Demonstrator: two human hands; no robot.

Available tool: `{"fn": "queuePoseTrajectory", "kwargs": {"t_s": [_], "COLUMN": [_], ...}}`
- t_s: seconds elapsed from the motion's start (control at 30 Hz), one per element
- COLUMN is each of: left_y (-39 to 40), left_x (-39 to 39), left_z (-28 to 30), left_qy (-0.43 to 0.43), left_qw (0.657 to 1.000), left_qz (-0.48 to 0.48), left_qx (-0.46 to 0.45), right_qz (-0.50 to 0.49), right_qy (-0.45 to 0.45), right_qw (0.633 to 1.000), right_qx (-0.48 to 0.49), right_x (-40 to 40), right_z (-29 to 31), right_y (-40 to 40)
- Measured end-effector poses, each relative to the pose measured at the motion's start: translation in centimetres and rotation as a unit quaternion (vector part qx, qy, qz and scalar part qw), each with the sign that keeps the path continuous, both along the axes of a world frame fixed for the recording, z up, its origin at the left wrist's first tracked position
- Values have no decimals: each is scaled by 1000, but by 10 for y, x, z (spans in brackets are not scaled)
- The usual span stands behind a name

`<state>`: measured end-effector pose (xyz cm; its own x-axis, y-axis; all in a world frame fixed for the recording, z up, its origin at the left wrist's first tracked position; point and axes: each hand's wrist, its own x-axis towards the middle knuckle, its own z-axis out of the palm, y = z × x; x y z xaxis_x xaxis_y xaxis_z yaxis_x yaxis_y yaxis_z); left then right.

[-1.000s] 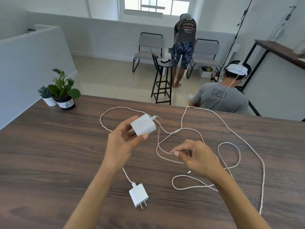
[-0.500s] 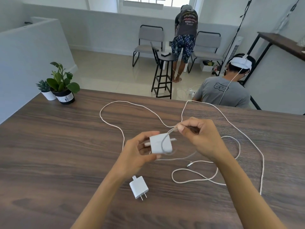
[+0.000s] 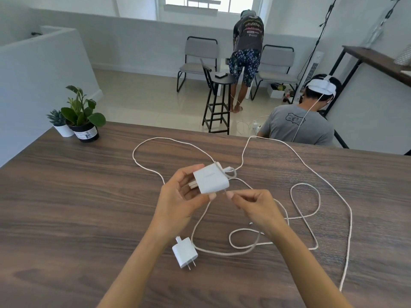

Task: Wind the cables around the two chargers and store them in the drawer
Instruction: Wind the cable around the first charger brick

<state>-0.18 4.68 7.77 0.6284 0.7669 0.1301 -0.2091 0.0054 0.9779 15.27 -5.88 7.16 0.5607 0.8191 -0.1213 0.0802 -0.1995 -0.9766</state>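
The left hand (image 3: 178,203) is gripping a white charger (image 3: 211,178) above the middle of the tabletop (image 3: 66,196), thumb and fingers curled around its block. At its three o'clock, the right hand (image 3: 255,207) is pinching the white cable (image 3: 311,172) just beside the charger's lower corner. A small loop of cable is sitting at the charger's far end. The rest is lying in loose curves across the tabletop toward three o'clock. A second charger (image 3: 185,252) is lying flat at six o'clock, prongs pointing toward the near edge. Two potted plants (image 3: 77,116) are standing at ten o'clock.
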Motion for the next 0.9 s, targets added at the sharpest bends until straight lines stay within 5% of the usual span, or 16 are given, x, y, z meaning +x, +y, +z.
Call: {"fn": "queuePoseTrajectory", "kwargs": {"t_s": [0.2,0.37,0.63,0.8,0.9], "left_y": [13,29,11,-3,-5], "left_x": [6,5,-2,-10,-14], "left_z": [0,0,-9,2,13], "left_qy": [12,74,143,140,113], "left_qw": [994,982,977,974,979], "left_qz": [99,139,-27,-115,-140], "left_qx": [45,109,158,137,99], "right_qz": [50,57,44,72,72], "right_qy": [-26,-180,-332,-327,-249], "right_qw": [998,982,939,939,962], "right_qx": [2,-2,81,73,84], "right_x": [-12,-16,9,23,29], "right_z": [4,23,75,72,61], "right_y": [-14,-27,-10,10,18]}}
